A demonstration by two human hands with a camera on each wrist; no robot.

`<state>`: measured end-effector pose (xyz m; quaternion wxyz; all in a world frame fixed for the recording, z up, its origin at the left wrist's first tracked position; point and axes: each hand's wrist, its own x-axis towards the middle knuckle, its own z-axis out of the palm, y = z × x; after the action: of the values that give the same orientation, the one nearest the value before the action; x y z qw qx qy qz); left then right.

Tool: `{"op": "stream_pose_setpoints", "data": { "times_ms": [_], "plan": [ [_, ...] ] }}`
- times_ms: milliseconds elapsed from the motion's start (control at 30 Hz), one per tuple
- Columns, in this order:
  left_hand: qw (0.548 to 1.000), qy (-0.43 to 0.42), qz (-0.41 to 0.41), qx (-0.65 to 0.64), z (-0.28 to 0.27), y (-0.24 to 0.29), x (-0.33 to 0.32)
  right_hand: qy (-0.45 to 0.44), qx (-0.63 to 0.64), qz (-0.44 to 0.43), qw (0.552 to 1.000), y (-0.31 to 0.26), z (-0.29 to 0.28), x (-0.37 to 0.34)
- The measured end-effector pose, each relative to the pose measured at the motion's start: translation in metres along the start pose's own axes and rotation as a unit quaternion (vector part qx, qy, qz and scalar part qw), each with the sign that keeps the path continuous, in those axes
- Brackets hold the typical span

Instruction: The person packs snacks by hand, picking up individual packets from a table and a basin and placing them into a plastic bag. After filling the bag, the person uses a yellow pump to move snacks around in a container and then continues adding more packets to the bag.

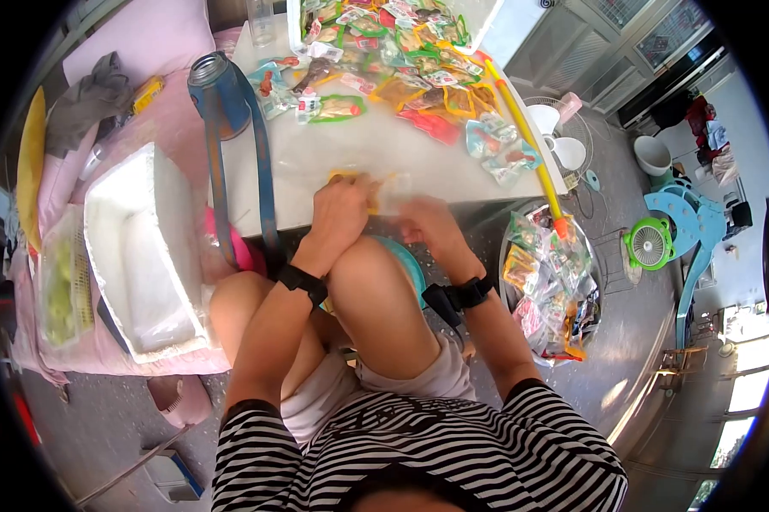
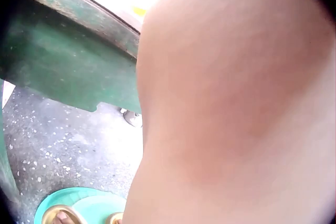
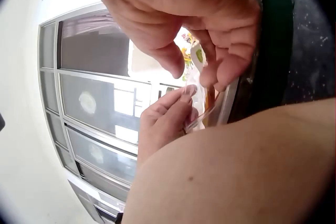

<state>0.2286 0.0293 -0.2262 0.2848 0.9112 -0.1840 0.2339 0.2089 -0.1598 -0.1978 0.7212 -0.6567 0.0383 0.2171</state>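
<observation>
At the table's near edge my left hand point(image 1: 343, 209) pinches a small clear plastic packet point(image 1: 394, 189) with yellow edging. In the right wrist view, the thumb and fingers of the left hand point(image 3: 167, 116) hold the packet's clear film point(image 3: 198, 100). My right hand point(image 1: 435, 229) is blurred, just right of the packet. Seen from its wrist, the right hand point(image 3: 189, 14) has its thumb apart from loosely bent fingers, with fingertips close over the packet. A bare knee point(image 2: 231, 87) fills most of the left wrist view, hiding nearly all of the left hand.
Many snack packets point(image 1: 427, 64) lie heaped across the back of the white table point(image 1: 299, 158). A metal basin point(image 1: 596, 294) of packets stands at right, beside a yellow stick point(image 1: 521, 119). At left are a blue flask point(image 1: 222, 98) with strap and a white foam box point(image 1: 145, 256).
</observation>
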Motion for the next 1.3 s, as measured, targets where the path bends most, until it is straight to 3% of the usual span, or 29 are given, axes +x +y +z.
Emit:
{"op": "stream_pose_setpoints", "data": {
  "times_ms": [167,267,367,567,667,767,833,900,1033,1133,1233,1300],
  "plan": [
    [1.0,-0.005,0.01,-0.005,0.002,0.002,0.001,0.006,-0.056,0.003,0.998,0.011,-0.013,0.021],
    [0.999,0.02,0.036,-0.006,0.0,0.004,0.001,0.002,0.091,-0.078,0.993,0.012,0.014,0.024],
    [0.996,0.046,0.066,-0.035,-0.007,0.011,0.003,0.025,0.147,-0.098,0.984,0.008,0.036,0.039],
    [1.0,0.021,0.015,0.018,-0.005,0.004,0.001,0.007,-0.069,0.046,0.996,-0.002,0.029,0.043],
    [0.999,0.001,0.005,0.048,-0.002,0.002,-0.001,-0.066,-0.055,0.029,0.996,0.007,0.019,0.045],
    [0.999,0.005,0.021,0.048,-0.003,0.003,0.0,-0.089,-0.081,-0.065,0.991,0.007,0.028,0.048],
    [0.999,0.019,0.037,0.005,-0.009,0.007,0.003,-0.053,-0.28,-0.266,0.921,0.024,0.026,0.072],
    [0.996,0.064,0.055,-0.037,-0.011,0.013,0.003,-0.036,-0.414,-0.366,0.832,0.041,0.015,0.099],
    [0.998,0.054,0.034,-0.029,-0.01,0.01,0.002,-0.084,-0.51,-0.394,0.76,0.038,0.006,0.11],
    [0.998,0.045,-0.026,0.043,-0.012,0.014,0.001,-0.111,-0.452,-0.421,0.778,0.027,0.009,0.1],
    [0.994,-0.002,-0.057,0.098,-0.016,0.011,-0.002,-0.086,-0.34,-0.369,0.861,0.026,0.015,0.104],
    [0.996,0.001,-0.025,0.087,-0.014,0.008,-0.005,-0.052,-0.322,-0.374,0.868,0.033,0.019,0.115]
  ]
}}
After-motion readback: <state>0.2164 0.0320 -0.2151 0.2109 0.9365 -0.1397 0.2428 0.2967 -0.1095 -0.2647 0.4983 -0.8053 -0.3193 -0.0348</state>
